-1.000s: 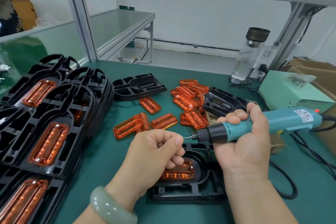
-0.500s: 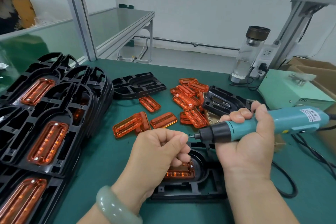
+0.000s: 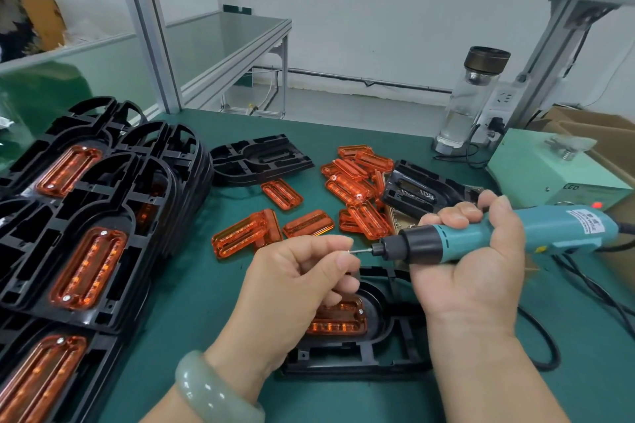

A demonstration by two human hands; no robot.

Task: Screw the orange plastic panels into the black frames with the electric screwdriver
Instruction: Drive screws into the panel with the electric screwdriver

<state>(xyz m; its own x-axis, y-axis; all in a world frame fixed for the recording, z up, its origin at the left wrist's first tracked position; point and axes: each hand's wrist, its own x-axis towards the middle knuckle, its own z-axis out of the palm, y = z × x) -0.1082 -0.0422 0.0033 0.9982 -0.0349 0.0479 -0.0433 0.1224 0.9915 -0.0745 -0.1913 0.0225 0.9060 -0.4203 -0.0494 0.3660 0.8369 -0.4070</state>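
Lying nearest, at 6 o'clock: black frame (image 3: 357, 354), flat on the green mat (image 3: 192, 302), with an orange panel (image 3: 340, 319) seated in its recess. Both are judged light, rigid and brittle at thin ribs, and are best steadied by the outer rim. Above it, a small screw (image 3: 350, 252) is pinched in the left hand (image 3: 292, 288) at the bit tip. The electric screwdriver (image 3: 481, 237) is gripped in the right hand (image 3: 470, 268), its bit aimed at 9 o'clock. The cable (image 3: 553, 350), looped at 3 o'clock, is judged a snag risk. The 9 o'clock side is crowded by the finished stack (image 3: 86, 251). Loose panels (image 3: 357, 189) are scattered at 12 o'clock. Free room is judged to lie straight down only.
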